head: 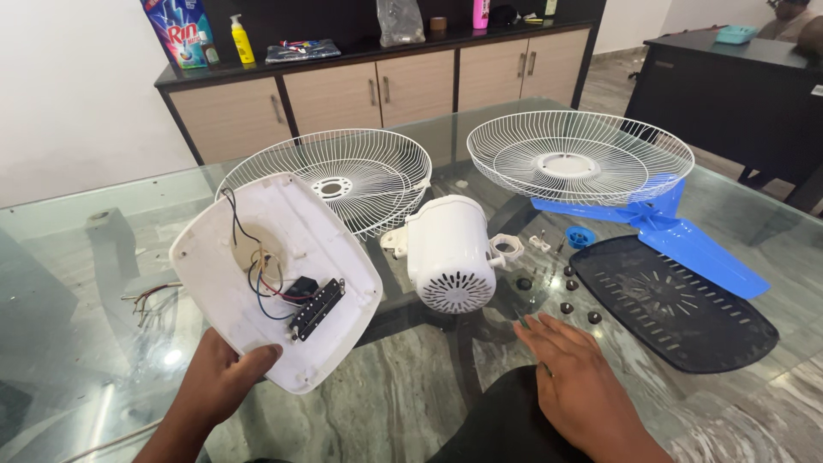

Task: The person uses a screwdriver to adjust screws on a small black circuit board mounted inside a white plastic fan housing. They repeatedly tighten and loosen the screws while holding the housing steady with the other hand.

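Left hand (225, 377) grips the white base (274, 274) by its lower edge, right hand (576, 377) lies open, flat on the glass table (411, 394), near black knobs (579, 313)

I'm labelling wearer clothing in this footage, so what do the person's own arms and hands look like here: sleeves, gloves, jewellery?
Both are bare. The left hand and right hand wear no gloves, and no rings or watch show. Both forearms are uncovered to the frame's lower edge, so no sleeve appears. No markings or bandages are visible.

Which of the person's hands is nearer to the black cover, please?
Right. The right hand lies flat on the glass just left of the black cover; the left hand holds the white base far across.
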